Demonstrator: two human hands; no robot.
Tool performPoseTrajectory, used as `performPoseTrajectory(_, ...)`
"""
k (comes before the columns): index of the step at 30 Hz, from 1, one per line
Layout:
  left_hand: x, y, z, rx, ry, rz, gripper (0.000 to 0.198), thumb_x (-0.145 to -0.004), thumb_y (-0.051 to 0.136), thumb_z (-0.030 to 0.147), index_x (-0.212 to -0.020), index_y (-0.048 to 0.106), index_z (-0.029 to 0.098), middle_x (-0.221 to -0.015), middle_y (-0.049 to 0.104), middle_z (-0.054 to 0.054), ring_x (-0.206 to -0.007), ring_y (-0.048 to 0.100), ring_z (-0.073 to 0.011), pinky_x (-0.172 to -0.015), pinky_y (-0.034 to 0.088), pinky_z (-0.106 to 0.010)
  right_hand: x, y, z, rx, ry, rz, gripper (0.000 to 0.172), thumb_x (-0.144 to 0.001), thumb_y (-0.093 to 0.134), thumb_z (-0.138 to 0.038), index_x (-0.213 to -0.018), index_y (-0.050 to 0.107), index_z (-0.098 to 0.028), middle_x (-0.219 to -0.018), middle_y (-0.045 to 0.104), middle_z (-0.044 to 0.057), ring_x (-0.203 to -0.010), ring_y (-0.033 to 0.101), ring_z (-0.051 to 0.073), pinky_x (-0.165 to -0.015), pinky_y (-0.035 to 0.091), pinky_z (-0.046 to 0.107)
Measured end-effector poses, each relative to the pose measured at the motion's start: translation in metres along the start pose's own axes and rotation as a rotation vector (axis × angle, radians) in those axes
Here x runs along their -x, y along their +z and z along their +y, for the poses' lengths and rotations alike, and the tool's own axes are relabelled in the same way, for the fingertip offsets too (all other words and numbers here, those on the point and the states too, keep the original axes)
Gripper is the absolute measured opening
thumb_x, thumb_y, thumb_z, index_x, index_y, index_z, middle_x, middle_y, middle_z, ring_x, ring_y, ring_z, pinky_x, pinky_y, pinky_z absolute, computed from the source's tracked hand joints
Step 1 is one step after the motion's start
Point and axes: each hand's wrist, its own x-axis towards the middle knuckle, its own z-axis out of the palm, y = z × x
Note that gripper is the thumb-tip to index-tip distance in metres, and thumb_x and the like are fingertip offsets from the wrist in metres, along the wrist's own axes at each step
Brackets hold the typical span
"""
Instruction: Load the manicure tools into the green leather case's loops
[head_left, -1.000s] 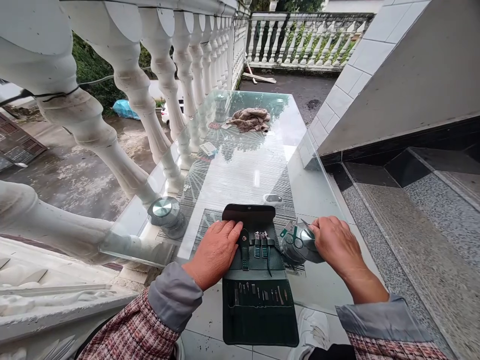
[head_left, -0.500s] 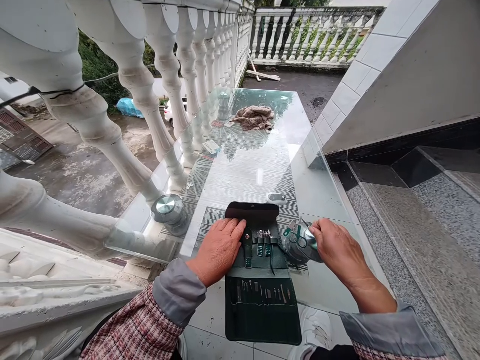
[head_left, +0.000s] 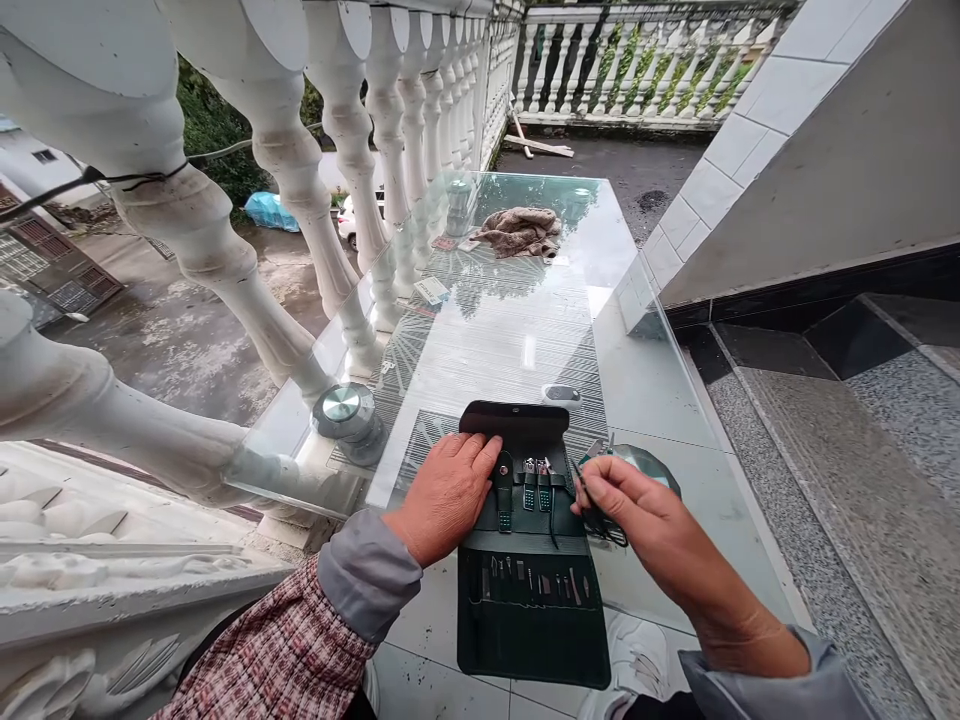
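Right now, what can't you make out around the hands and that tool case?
- Head view: the right hand covers what it pinches; only dark loops show.
- The left hand hides the left part of the tool case.
- Small tools in the lower pockets are too tiny to identify.

A single camera, worn on the person's head, looks forward and down along a glass table [head_left: 517, 330] that runs away from the viewer. It sits close above the near end, where the left hand [head_left: 444, 493] and right hand [head_left: 631, 510] fill the lower middle. A white balustrade [head_left: 300, 200] bends strongly along the left edge, probably from a wide lens. Tiled steps [head_left: 825, 450] lie on the right.
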Motion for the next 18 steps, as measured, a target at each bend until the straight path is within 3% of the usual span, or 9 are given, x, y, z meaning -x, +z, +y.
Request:
performPoseTrajectory(3, 0.000, 0.001, -0.001, 0.045, 0.000, 0.036, 0.045, -0.087, 0.044, 0.017, -0.131, 0.038, 0.013, -0.124, 0.052, -0.011, -0.113, 0.047, -0.0241, -0.099, 0.040, -0.041, -0.003, -0.002, -0.002, -0.368, 0.126, -0.001, 0.029, -0.082, 0.055, -0.048, -0.078, 0.052, -0.020, -0.076, 0.051, -0.001, -0.070, 0.052, 0.013, -0.067, 0.046, 0.027)
performPoseTrajectory(7, 0.000, 0.002, -0.002, 0.113, 0.014, 0.177, 0.037, -0.090, 0.037, 0.015, -0.127, 0.042, 0.013, -0.117, 0.057, -0.010, -0.106, 0.052, -0.0224, -0.092, 0.046, -0.040, -0.008, 0.007, -0.006, -0.597, 0.257, -0.053, 0.030, -0.075, 0.065, -0.046, -0.074, 0.053, -0.018, -0.070, 0.050, -0.001, -0.065, 0.050, 0.010, -0.062, 0.048, 0.025)
performPoseTrajectory(12, 0.002, -0.002, 0.003, 0.245, 0.099, 0.433, 0.034, -0.096, 0.037, 0.032, -0.124, 0.047, 0.015, -0.111, 0.060, -0.011, -0.103, 0.055, -0.0203, -0.088, 0.049, -0.036, -0.011, 0.026, -0.006, -0.631, 0.301, -0.123, 0.029, -0.072, 0.069, -0.044, -0.077, 0.055, -0.018, -0.066, 0.051, -0.003, -0.062, 0.050, 0.009, -0.059, 0.048, 0.023)
performPoseTrajectory(15, 0.003, -0.005, 0.005, 0.295, 0.200, 0.464, 0.036, -0.095, 0.040, 0.038, -0.122, 0.049, 0.015, -0.111, 0.060, -0.010, -0.101, 0.055, -0.0188, -0.086, 0.050, -0.032, -0.010, 0.033, -0.003, -0.579, 0.298, -0.168, 0.029, -0.073, 0.068, -0.043, -0.079, 0.054, -0.018, -0.065, 0.054, -0.003, -0.060, 0.051, 0.008, -0.057, 0.048, 0.022)
performPoseTrajectory(18, 0.003, -0.005, 0.006, 0.282, 0.263, 0.465, 0.028, -0.095, 0.043, 0.035, -0.108, 0.058, 0.016, -0.095, 0.064, -0.007, -0.087, 0.057, -0.0163, -0.076, 0.050, -0.028, -0.009, 0.037, -0.001, -0.505, 0.284, -0.200, 0.029, -0.074, 0.067, -0.043, -0.082, 0.054, -0.018, -0.064, 0.056, -0.003, -0.056, 0.050, 0.006, -0.056, 0.046, 0.021)
